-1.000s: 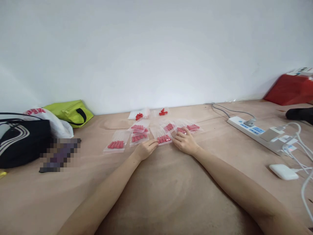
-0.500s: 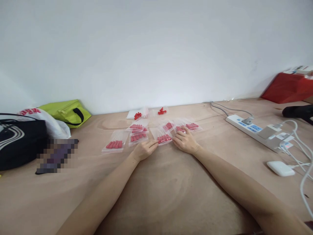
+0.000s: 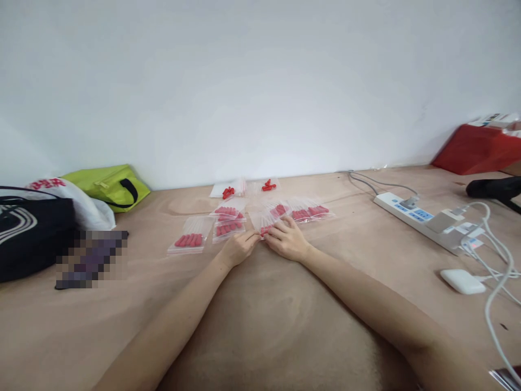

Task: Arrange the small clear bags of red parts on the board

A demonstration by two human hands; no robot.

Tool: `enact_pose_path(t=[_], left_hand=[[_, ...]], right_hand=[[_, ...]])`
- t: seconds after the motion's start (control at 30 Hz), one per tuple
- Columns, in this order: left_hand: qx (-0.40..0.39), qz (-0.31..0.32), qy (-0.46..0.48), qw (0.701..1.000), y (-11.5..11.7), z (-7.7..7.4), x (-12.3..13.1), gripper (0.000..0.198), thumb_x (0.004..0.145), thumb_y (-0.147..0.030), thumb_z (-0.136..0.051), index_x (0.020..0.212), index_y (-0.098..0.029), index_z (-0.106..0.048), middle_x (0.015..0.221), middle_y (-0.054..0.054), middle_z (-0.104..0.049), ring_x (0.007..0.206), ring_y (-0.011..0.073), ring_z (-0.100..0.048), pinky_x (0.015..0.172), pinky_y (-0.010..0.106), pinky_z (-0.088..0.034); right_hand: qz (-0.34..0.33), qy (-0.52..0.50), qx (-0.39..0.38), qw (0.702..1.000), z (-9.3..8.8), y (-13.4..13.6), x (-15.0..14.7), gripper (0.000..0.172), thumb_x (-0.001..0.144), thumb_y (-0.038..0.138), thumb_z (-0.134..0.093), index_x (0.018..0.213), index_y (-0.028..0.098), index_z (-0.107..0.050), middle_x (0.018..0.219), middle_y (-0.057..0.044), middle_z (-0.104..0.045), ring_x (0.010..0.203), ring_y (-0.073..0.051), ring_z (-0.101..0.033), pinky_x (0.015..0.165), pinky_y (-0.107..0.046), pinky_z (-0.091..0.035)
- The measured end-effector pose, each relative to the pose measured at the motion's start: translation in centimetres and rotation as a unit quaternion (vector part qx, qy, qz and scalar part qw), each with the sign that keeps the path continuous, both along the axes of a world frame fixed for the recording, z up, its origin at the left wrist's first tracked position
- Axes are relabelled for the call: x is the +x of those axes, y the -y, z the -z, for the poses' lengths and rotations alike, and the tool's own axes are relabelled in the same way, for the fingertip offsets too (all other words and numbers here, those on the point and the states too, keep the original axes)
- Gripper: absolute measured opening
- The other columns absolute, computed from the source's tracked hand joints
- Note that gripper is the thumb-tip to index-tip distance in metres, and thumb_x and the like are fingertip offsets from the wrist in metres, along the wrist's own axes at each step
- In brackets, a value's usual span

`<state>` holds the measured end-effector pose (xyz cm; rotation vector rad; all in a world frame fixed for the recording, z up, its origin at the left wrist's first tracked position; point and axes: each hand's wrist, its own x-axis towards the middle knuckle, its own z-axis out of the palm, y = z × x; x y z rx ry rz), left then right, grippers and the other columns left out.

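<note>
Because the fingers of the right hand [image 3: 288, 239] cover most of its lower end, the front middle bag [image 3: 259, 220] shows only part of its red contents. This bag lies on the desk [image 3: 285, 320], at the fingertips of both hands. The grip of the left hand [image 3: 239, 248] is narrow: fingers together, tips at the lower left corner. Whether they pinch the bag cannot be told. The grip of the right hand is loosely curved, fingers slightly spread over the bag's right side — a firm hold cannot be confirmed.

Status, judged from the layout: the left bag [image 3: 189, 239], the centre-left bags [image 3: 230, 213] and the right bags [image 3: 301, 215] contain red pieces in rows and appear filled. The front middle bag appears to be the unit in work. Seal condition is not discernible. Farther back, the left heap [image 3: 228, 192] and right heap [image 3: 268, 185] of red pieces lie unaligned and appear not yet arranged; whether they are loose or bagged is unclear.
</note>
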<state>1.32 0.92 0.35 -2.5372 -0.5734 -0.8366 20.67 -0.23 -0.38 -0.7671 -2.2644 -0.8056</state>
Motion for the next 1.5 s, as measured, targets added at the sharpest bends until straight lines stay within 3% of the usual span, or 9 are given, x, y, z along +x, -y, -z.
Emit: enact_pose_path(t=[0.27,0.6,0.87,0.93,1.0,1.13,1.2,1.33,1.5], left_hand=[[0.021,-0.001,0.022,1.0,0.3,0.0,-0.3,0.022,0.083,-0.011,-0.038,0.08,-0.014,-0.059,0.082,0.004,-0.066,0.068,0.0117,-0.062,0.06,0.022,-0.051],[0.025,0.008,0.044,0.999,0.3,0.2,-0.4,0.019,0.08,-0.009,-0.042,0.079,-0.015,-0.06,0.081,0.004,-0.067,0.071,0.0116,-0.063,0.061,0.021,-0.051],[-0.086,-0.006,0.087,0.992,0.4,0.4,-0.6,0.019,0.084,-0.02,-0.043,0.08,-0.016,-0.062,0.082,0.004,-0.067,0.071,0.0126,-0.063,0.065,0.023,-0.05],[-0.189,-0.046,0.135,0.972,0.7,0.0,-0.2,0.02,0.083,-0.028,-0.044,0.087,-0.018,-0.062,0.085,0.005,-0.066,0.075,0.0148,-0.062,0.068,0.026,-0.05],[-0.338,-0.101,0.209,0.912,1.1,-0.4,0.6,0.032,0.082,-0.039,-0.044,0.103,-0.018,-0.057,0.08,0.005,-0.064,0.069,0.0163,-0.062,0.065,0.029,-0.05],[-0.601,-0.128,0.394,0.684,1.5,-0.7,2.9,0.052,0.079,-0.052,-0.042,0.117,-0.017,-0.047,0.08,0.006,-0.063,0.058,0.0143,-0.059,0.057,0.028,-0.049],[-0.641,-0.101,0.447,0.616,1.3,-0.7,3.5,0.05,0.07,-0.05,-0.057,0.107,-0.015,-0.054,0.088,0.007,-0.062,0.065,0.0133,-0.058,0.063,0.027,-0.048],[-0.63,-0.091,0.444,0.63,0.8,-1.8,2.1,0.051,0.05,-0.04,-0.074,0.092,-0.015,-0.062,0.084,0.004,-0.062,0.067,0.0115,-0.055,0.067,0.025,-0.044],[-0.495,-0.207,0.497,0.682,0.0,-3.6,-5.5,0.054,0.05,-0.048,-0.068,0.094,-0.016,-0.062,0.08,0.002,-0.061,0.063,0.0117,-0.052,0.058,0.022,-0.042]], right_hand=[[-0.016,0.023,0.035,0.999,0.1,-0.6,-1.3,0.025,0.085,0.015,-0.039,0.069,0.017,-0.057,0.069,0.0,-0.057,0.071,-0.011,-0.042,0.084,-0.036,-0.024],[0.022,0.023,0.045,0.998,0.0,0.2,3.1,0.022,0.084,0.01,-0.04,0.072,0.017,-0.057,0.069,0.0,-0.056,0.075,-0.01,-0.045,0.087,-0.034,-0.022],[0.081,0.013,0.014,0.997,-0.1,0.2,4.3,0.024,0.087,0.017,-0.037,0.071,0.016,-0.055,0.068,-0.001,-0.055,0.074,-0.012,-0.045,0.087,-0.034,-0.021],[0.086,-0.007,0.011,0.996,-0.1,0.2,4.3,0.025,0.087,0.018,-0.036,0.07,0.016,-0.055,0.067,-0.001,-0.055,0.072,-0.012,-0.045,0.087,-0.034,-0.02],[0.093,-0.034,0.009,0.995,0.1,0.4,4.3,0.026,0.087,0.019,-0.036,0.069,0.016,-0.054,0.067,-0.001,-0.056,0.071,-0.012,-0.045,0.087,-0.035,-0.02],[0.073,-0.049,-0.01,0.996,0.3,0.8,4.0,0.025,0.087,0.021,-0.038,0.069,0.017,-0.054,0.067,0.0,-0.056,0.072,-0.011,-0.045,0.088,-0.033,-0.02],[0.042,-0.034,-0.031,0.998,0.2,1.0,3.9,0.024,0.087,0.025,-0.039,0.071,0.018,-0.055,0.068,0.001,-0.057,0.073,-0.011,-0.046,0.088,-0.033,-0.02],[0.06,-0.064,-0.076,0.993,0.1,0.9,4.4,0.026,0.081,0.04,-0.046,0.09,0.018,-0.056,0.089,-0.005,-0.06,0.086,-0.016,-0.047,0.088,-0.035,-0.02],[0.203,-0.109,-0.097,0.968,0.4,-0.6,5.5,0.021,0.078,0.027,-0.049,0.096,0.019,-0.057,0.094,-0.007,-0.06,0.088,-0.019,-0.045,0.085,-0.039,-0.018]])
